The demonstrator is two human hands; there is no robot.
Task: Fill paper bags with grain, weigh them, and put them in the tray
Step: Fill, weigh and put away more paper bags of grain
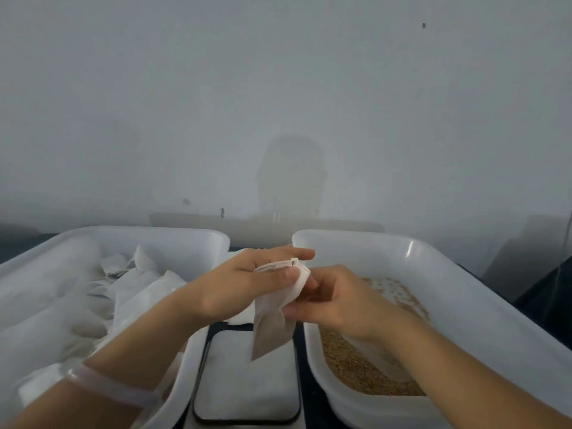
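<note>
Paper bag [272, 320] looks empty, above scale [247, 385] | left hand [244, 280], right hand [337, 300]: fingers pinch its mouth | grain [346, 366] fill, weighing, traying remain

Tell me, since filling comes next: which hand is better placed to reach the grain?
Right, probably. The right hand is above the white plastic tray of brown grain, while the left hand pinches the small white paper bag at its mouth.

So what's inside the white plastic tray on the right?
Brown grain and a pale scoop-like object on it; the right hand and forearm hide the middle of the tray.
</note>
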